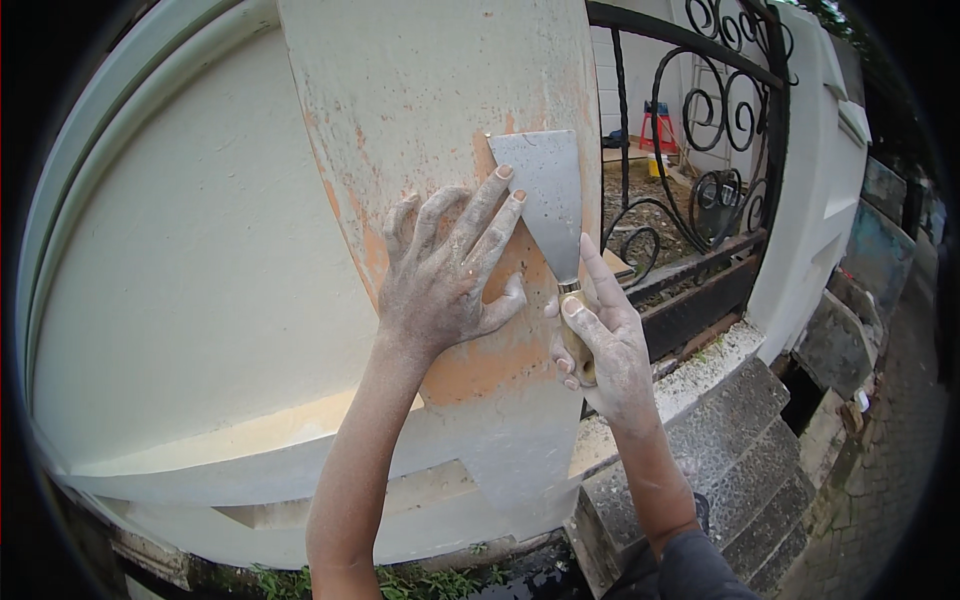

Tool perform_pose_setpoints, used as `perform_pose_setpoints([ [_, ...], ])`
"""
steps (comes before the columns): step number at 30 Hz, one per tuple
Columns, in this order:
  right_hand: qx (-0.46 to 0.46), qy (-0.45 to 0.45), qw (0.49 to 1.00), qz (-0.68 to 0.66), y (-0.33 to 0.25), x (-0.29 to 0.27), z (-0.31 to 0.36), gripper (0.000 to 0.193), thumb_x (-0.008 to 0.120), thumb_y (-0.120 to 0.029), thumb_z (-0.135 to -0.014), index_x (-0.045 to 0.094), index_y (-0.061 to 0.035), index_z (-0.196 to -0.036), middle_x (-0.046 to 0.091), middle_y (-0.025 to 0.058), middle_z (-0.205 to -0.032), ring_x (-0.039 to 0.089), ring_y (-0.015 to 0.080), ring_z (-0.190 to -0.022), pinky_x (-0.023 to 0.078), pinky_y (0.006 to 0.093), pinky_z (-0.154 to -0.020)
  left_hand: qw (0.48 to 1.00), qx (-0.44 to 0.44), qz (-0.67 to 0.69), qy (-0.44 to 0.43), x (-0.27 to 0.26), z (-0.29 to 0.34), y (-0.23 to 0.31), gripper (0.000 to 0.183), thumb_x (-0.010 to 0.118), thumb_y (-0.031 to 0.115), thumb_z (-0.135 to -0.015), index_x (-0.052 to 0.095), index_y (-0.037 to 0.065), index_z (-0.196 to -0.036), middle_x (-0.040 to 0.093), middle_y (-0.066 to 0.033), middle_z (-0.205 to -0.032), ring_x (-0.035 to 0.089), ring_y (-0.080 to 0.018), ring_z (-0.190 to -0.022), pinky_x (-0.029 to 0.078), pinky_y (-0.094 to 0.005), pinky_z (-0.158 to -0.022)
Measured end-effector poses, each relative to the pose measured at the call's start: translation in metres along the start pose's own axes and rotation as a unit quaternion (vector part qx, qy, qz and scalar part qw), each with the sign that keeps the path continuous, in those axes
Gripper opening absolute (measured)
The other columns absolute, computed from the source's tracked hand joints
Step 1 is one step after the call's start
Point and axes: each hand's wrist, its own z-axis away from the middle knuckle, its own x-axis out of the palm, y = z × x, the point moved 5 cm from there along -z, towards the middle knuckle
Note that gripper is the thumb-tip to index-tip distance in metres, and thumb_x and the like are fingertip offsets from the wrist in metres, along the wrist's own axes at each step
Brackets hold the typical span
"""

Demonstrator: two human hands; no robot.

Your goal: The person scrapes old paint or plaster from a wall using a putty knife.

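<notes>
My right hand (612,345) is closed round the pale handle of a scraper (545,190), thumb on the handle and index finger stretched up along it. The wide metal blade points up, with its broad end against a flat pillar (440,90). My left hand (440,265) lies with fingers spread over the pillar, two fingertips at the blade's left edge. Whether they press on the metal or on the wall beside it, I cannot tell. Pale dust coats both hands. Around the blade the pillar's whitish paint is worn off, baring an orange-brown patch (480,372).
To the right of the pillar is a black scrolled iron fence (690,65); behind it a red stool (657,128) stands in a yard. Speckled stone steps (720,440) descend below. A cream curved wall (170,270) spreads left, with weeds (430,580) along its foot.
</notes>
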Motion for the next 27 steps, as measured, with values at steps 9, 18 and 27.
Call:
perform_pose_setpoints([
  [9, -0.019, 0.005, 1.000, -0.005, 0.000, 0.001, -0.003, 0.058, 0.047, -0.007, -0.092, 0.020, -0.0089, -0.143, 0.056, 0.0080, -0.084, 0.047, 0.0046, -0.048, 0.038, 0.0161, -0.035, 1.000, -0.001, -0.001, -0.006, -0.001, -0.001, -0.001, 0.073, 0.061, 0.045, -0.066, 0.039, 0.029, -0.134, 0.031, 0.0088, -0.143, 0.039, -0.0169, -0.117, 0.011, -0.0428, -0.111],
  [18, -0.016, -0.005, 1.000, 0.006, -0.001, 0.000, 0.000, 0.057, 0.047, -0.009, -0.092, 0.021, -0.0091, -0.143, 0.057, 0.0081, -0.084, 0.049, 0.0053, -0.049, 0.038, 0.0159, -0.034, 1.000, 0.007, 0.010, 0.021, -0.002, 0.001, -0.001, 0.077, 0.065, 0.043, -0.062, 0.040, 0.031, -0.133, 0.032, 0.0083, -0.143, 0.039, -0.0174, -0.116, 0.014, -0.0429, -0.111],
  [27, -0.022, 0.000, 1.000, 0.005, -0.002, 0.000, -0.002, 0.057, 0.048, -0.009, -0.092, 0.021, -0.0100, -0.143, 0.057, 0.0084, -0.083, 0.049, 0.0056, -0.048, 0.038, 0.0156, -0.033, 1.000, 0.006, 0.013, 0.027, -0.001, 0.000, -0.001, 0.078, 0.065, 0.042, -0.062, 0.039, 0.032, -0.134, 0.032, 0.0087, -0.142, 0.040, -0.0175, -0.115, 0.016, -0.0431, -0.110],
])
